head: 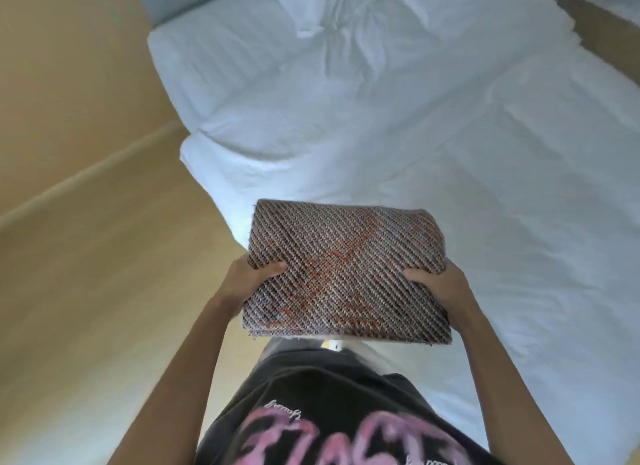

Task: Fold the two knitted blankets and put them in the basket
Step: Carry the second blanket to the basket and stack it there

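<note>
A folded knitted blanket point(346, 270), brown and grey with orange-red patches, is held flat in front of my chest, over the near edge of the bed. My left hand point(247, 279) grips its left side, thumb on top. On the right side my right hand point(441, 288) holds it the same way. The blanket is a thick rectangular stack lifted off the bed. No second blanket and no basket are in view.
A bed with a wrinkled white duvet point(433, 135) fills the right and upper part of the view, with a white pillow point(221, 56) at its far end. A pale wooden floor point(86, 256) lies to the left.
</note>
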Motion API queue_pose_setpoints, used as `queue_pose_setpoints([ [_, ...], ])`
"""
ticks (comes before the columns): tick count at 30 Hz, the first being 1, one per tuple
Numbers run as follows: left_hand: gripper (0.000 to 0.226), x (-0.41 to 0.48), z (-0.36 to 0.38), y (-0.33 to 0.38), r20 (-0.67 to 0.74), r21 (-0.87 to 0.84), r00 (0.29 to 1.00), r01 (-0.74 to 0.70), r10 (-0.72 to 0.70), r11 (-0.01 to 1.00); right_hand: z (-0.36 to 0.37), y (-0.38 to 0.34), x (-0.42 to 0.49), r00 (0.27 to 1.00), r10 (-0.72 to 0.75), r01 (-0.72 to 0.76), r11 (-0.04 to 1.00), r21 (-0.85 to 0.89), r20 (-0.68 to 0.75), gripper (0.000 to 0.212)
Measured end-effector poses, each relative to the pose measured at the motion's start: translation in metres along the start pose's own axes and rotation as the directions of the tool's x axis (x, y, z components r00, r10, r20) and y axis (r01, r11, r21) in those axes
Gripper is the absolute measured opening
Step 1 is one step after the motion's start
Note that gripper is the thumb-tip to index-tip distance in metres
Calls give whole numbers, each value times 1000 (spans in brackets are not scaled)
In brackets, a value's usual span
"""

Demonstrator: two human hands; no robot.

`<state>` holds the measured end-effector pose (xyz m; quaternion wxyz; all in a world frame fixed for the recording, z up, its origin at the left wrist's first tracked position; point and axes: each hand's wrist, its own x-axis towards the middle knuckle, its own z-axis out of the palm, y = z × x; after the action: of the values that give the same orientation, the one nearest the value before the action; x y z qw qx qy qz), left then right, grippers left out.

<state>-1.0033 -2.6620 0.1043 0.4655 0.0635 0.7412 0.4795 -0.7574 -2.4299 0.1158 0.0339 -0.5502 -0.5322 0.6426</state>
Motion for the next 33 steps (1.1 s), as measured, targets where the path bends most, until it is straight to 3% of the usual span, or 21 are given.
queue_pose_setpoints([
  [9,55,-110,-72,-98,-284,-358,955,-22,-86,934,109,-22,-18,955,-52,149,936,-318,293,51],
  [12,49,-149,-92,-133,-368,-459,922,-66,-123,886,158,-23,-33,914,-46,220,890,-399,402,51],
  [19,31,-242,-138,-224,-531,-614,801,-137,-278,777,279,5,-93,825,-22,365,784,-503,565,44],
  [26,31,-337,-176,-311,-617,-695,687,-248,-384,675,389,53,-169,727,53,470,688,-553,684,38],
  [33,34,-411,-202,-377,-644,-758,538,-350,-545,550,498,93,-241,577,169,617,550,-562,799,38],
])
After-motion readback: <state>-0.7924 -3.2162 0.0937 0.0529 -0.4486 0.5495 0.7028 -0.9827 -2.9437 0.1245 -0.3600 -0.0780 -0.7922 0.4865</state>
